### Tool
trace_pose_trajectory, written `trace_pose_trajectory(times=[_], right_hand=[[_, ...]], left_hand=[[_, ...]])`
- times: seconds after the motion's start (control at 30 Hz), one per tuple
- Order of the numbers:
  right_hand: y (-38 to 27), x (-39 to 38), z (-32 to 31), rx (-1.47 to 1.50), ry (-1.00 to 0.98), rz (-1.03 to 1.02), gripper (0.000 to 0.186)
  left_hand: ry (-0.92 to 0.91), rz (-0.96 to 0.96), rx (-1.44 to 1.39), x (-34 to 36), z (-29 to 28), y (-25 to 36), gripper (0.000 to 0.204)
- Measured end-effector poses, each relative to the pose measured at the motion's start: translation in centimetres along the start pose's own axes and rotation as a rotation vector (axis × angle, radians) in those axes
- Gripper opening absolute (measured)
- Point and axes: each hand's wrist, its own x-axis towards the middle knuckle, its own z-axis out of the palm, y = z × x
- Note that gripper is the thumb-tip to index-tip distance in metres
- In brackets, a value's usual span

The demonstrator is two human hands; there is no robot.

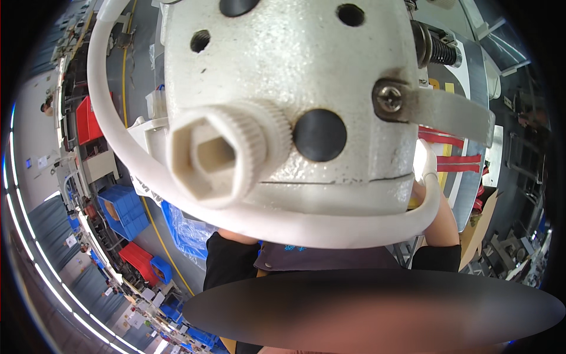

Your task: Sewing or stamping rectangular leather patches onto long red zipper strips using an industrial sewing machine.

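The white head of what looks like a sewing machine (271,65) fills the middle of the head view, very close. On its front sit a ribbed cream plastic knob (259,133) with a hexagonal opening and a round black plug (320,135). A thick white cable (330,232) loops round its left side and underneath. My left forearm and my right forearm come in below, and both hands are hidden behind the machine. To the right, near my right arm, red strips (460,164) lie across the grey work surface (470,112). A small lamp glows beside them.
A metal lever (454,109) and a spring-loaded tension part (443,54) stick out on the machine's right. A cardboard box (480,230) stands at lower right. On the left are blue plastic wrapping (183,231), a blue crate (125,211) and red bins (137,264) along an aisle.
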Motion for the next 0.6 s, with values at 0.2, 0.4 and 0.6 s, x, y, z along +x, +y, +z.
trace_pose_trajectory(times=[0.2,0.4,0.6], right_hand=[[0.1,0.1,0.7,0.021,0.017,-0.012,0.043],[0.0,-0.3,0.2,0.014,0.025,-0.009,0.042],[-0.1,0.0,0.8,0.004,0.021,-0.018,0.042]], left_hand=[[0.023,-0.038,-0.138,-1.1,1.0,-0.3,0.043],[0.087,0.018,-0.171,-1.0,1.2,-0.2,0.041],[-0.020,0.024,-0.011,-1.1,-0.3,-0.3,0.041]])
